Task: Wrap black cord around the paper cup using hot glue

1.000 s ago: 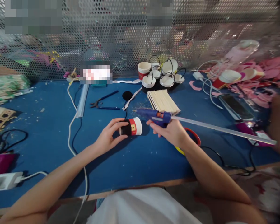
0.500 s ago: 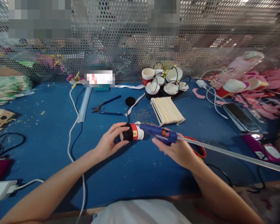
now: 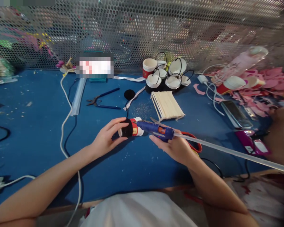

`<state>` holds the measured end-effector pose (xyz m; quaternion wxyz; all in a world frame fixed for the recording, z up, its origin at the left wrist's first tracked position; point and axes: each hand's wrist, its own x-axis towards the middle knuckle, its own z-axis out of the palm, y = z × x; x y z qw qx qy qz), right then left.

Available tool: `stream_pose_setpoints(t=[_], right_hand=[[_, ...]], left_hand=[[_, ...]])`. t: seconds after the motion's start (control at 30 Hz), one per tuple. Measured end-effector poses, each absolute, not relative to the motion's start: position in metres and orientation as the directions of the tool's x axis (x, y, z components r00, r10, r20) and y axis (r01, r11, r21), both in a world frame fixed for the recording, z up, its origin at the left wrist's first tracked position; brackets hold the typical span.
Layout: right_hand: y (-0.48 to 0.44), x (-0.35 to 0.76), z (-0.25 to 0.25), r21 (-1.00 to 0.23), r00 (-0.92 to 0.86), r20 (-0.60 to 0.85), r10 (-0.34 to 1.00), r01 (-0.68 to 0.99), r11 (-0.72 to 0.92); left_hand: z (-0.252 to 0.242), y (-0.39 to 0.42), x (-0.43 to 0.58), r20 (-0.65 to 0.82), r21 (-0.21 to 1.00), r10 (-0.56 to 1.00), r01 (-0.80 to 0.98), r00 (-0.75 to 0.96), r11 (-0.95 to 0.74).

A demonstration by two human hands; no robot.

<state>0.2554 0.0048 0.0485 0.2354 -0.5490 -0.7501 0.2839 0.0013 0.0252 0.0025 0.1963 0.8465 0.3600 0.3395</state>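
Note:
My left hand (image 3: 109, 135) grips a paper cup (image 3: 135, 130) lying on its side, with a black band around one part and red and white showing on the rest. My right hand (image 3: 175, 143) is closed around a blue hot glue gun (image 3: 151, 127). Its nozzle is at the cup's red part; whether it touches I cannot tell. A long translucent glue stick (image 3: 217, 150) sticks out of the gun's back. Red handle loops (image 3: 200, 146) and a pointed blade by the right hand look like scissors. A black disc (image 3: 129, 94) on a thin black strip lies just beyond the cup.
Pliers (image 3: 104, 97) lie open behind my left hand. Several cups with black loops (image 3: 173, 82) stand near the mesh panel (image 3: 123, 37). A bundle of wooden sticks (image 3: 168, 105) sits before them. A phone (image 3: 236, 113) and pink pieces (image 3: 272, 85) are at right, beside another person's arm (image 3: 281, 135).
The view has shifted, so the table's things sit slightly higher and further left. The pointed blade now shows above the glue gun. At right, more of the other person's arm is visible.

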Motion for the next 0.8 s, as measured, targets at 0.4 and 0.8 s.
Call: stream_pose_setpoints(t=[0.4, 0.8], right_hand=[[0.0025, 0.255, 0.0495, -0.66, -0.249, 0.065, 0.966, 0.716, 0.228], [0.0044, 0.2558, 0.0547, -0.631, -0.294, 0.093, 0.951, 0.722, 0.285]], left_hand=[[0.0056, 0.0247, 0.0024, 0.42, 0.571, 0.743, 0.484, 0.521, -0.663], [0.0051, 0.0239, 0.0019, 0.438, 0.519, 0.698, 0.475, 0.567, -0.711]])
